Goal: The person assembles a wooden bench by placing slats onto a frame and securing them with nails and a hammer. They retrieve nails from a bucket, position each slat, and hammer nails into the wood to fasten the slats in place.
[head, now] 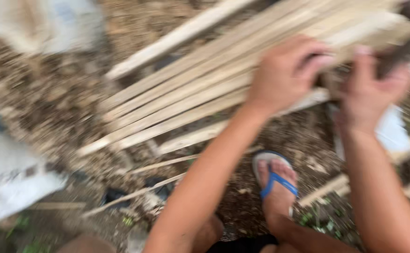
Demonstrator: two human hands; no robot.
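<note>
Both your hands grip the bundle of wooden slats [205, 84] at its right end: left hand [284, 75] curled over it, right hand [371, 91] beside. Slats run down-left, away from you.

Two bare hands in view: one left hand [284, 75], one right hand [371, 89]. One foot [275, 187] in one blue-strapped sandal [273, 175]. Pale split wooden slats [191, 89]: roughly ten in the fanned bundle, exact count lost to blur. Two white sacks [8, 178] at left.
</note>
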